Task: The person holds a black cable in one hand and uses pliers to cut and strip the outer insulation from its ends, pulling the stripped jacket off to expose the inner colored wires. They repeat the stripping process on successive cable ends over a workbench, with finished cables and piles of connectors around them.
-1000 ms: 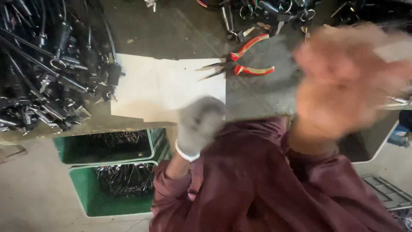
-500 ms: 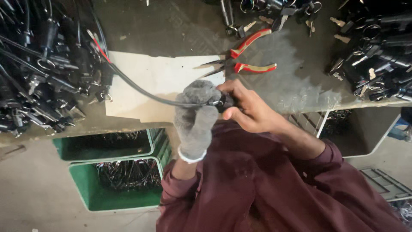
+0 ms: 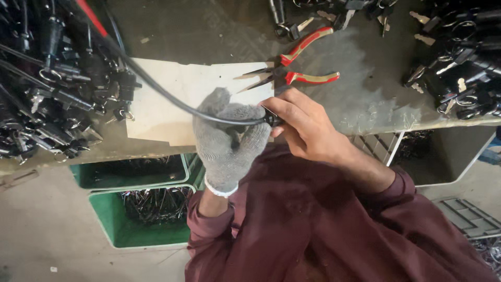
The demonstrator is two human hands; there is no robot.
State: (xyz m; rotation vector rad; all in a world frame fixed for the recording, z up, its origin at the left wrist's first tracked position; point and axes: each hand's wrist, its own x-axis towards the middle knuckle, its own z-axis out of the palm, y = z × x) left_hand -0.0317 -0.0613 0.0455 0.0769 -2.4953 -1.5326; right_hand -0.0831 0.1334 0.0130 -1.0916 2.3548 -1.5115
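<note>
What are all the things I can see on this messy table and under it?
Black cable: one, black, running from the left pile to both hands.
Pliers: one, red handles, lying open on the bench.
White sheet: one, under the cable.
Piles of black parts with keys: two, left and right.
Green crates: two, below the bench edge.
Left hand: grey glove, gripping the cable.
Right hand: bare, pinching the cable end.

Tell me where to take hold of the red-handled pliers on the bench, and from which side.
Grip the pliers by the two red handles, coming from the right. The handles splay out to the right and lie clear on the bench, while the pointed nose aims left over the white sheet. The bare right hand is nearest, though it is on the cable.
</note>
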